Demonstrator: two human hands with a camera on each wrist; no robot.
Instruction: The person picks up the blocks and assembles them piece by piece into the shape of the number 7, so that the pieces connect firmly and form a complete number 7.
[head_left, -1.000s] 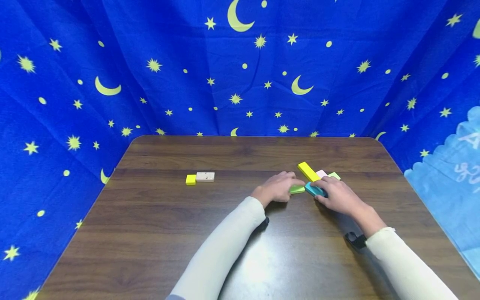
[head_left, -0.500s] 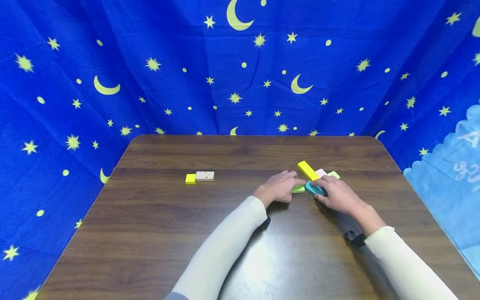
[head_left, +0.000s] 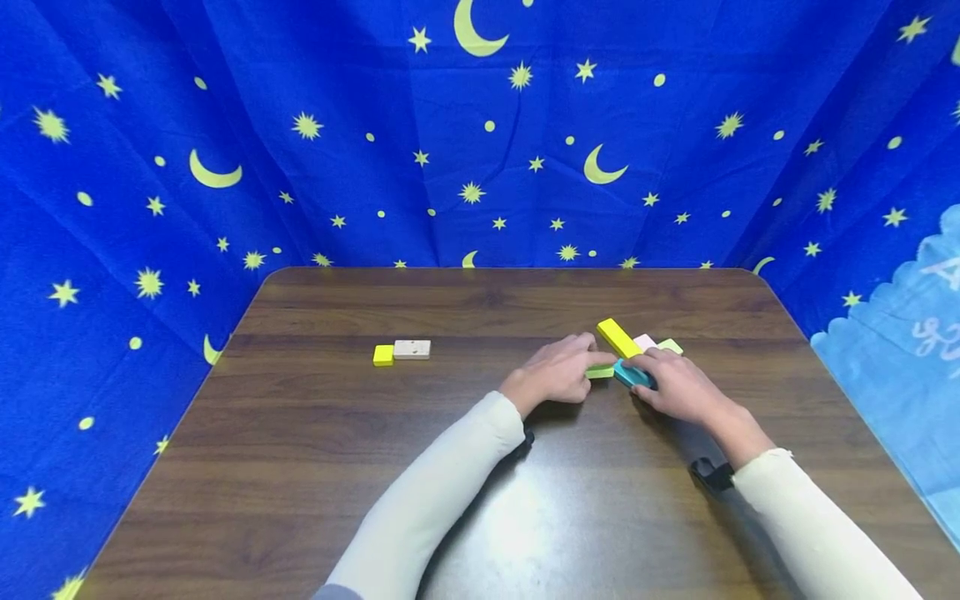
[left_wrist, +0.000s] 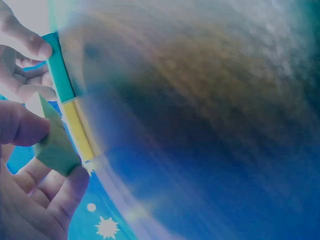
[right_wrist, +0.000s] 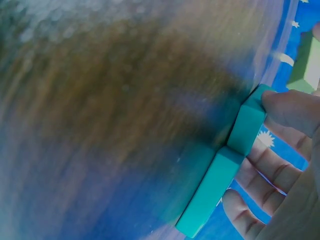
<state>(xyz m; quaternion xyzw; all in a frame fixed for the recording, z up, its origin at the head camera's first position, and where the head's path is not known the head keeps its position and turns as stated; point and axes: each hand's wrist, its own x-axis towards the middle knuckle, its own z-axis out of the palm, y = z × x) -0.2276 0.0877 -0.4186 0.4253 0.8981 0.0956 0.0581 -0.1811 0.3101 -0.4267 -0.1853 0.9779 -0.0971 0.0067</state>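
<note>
My left hand (head_left: 553, 371) pinches a light green block (left_wrist: 57, 150) between thumb and fingers, low over the table. Close to its right, my right hand (head_left: 681, 383) grips a teal block (head_left: 632, 375), with the thumb on its near end. In the right wrist view a second teal-looking block (right_wrist: 210, 195) lies end to end with the gripped teal block (right_wrist: 248, 125). Beyond the right fingers lie a long yellow block (head_left: 618, 337), a pink block (head_left: 645, 342) and another light green block (head_left: 671, 345). The right hand partly hides these.
On the left of the wooden table (head_left: 300, 450) a small yellow block (head_left: 383, 356) touches a pale speckled block (head_left: 412, 350). A blue curtain (head_left: 360, 108) with moons and stars hangs behind the table and along its sides.
The left hand with the light green block has edged very slightly right. The right hand and the teal block stay almost in place.
</note>
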